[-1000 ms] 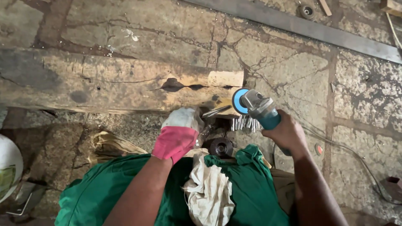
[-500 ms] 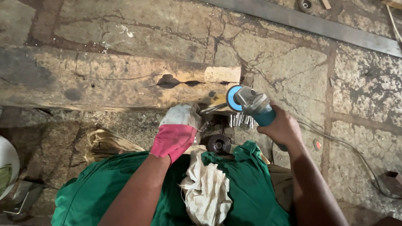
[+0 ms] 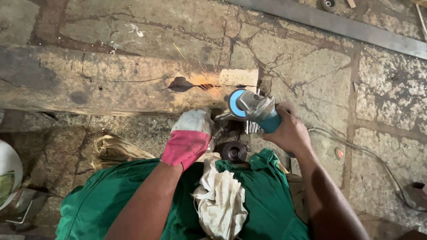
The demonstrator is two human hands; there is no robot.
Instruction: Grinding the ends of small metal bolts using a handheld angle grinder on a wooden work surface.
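My right hand [image 3: 290,133] grips the blue body of an angle grinder [image 3: 251,109], whose disc faces left and throws orange sparks [image 3: 202,80] across a thick weathered wooden beam [image 3: 111,82]. My left hand [image 3: 190,135], in a pink and grey work glove, holds down a small metal piece [image 3: 223,118] at the beam's near edge, just left of the disc. The piece is mostly hidden by glove and grinder. Below the hands a dark round disc [image 3: 234,152] lies near my green-clad lap [image 3: 133,204], over which a cream rag [image 3: 221,200] is draped.
Cracked stone paving surrounds the beam. A long steel bar [image 3: 338,24] runs across the upper right. The grinder's cable [image 3: 369,155] trails to the right toward a dark metal part [image 3: 416,193]. A white rounded object [image 3: 9,173] sits at the left edge.
Sparks now fly from the grinder disc; none showed earlier. The grinder and both hands have shifted slightly left and up against the metal piece.
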